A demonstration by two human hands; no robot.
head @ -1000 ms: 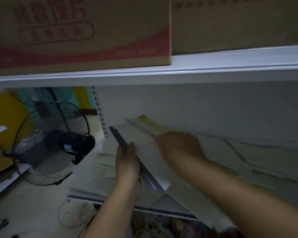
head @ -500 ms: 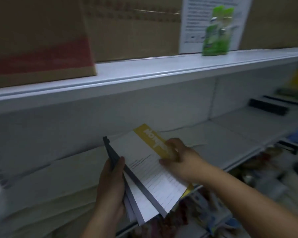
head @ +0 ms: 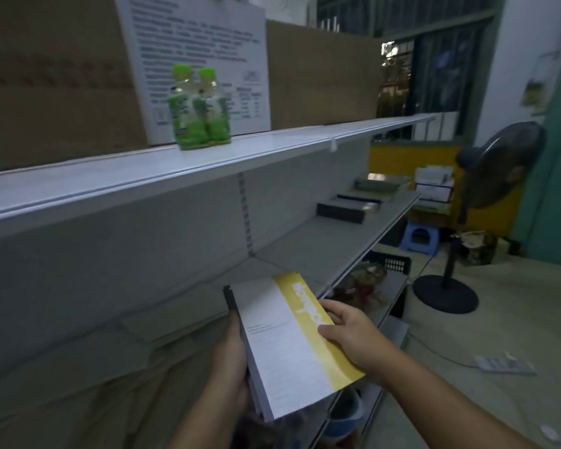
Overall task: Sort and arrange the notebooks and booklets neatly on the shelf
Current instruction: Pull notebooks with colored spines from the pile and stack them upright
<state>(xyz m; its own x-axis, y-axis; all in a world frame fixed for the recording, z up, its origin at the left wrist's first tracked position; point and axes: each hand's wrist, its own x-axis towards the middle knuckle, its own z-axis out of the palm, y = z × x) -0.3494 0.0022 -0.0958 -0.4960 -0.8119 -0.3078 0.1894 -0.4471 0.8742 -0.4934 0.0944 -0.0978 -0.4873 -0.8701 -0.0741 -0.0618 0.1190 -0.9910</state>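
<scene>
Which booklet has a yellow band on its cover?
The top booklet, held by the left hand and right hand; stacks farther along the shelf look dark.

My left forearm (head: 208, 413) and right forearm (head: 441, 396) are bare from the wrist to the bottom edge of the view; what I wear higher up is out of view. My left hand (head: 230, 354), just left of the yellow-banded booklet (head: 285, 345), shows only its back and thumb edge, a narrow rounded shape, with the fingers hidden behind the booklet. My right hand (head: 350, 335), just right of the booklet, looks broader: thumb, knuckles and fingers all show. The light is dim, so nails and finer marks cannot be made out.
</scene>
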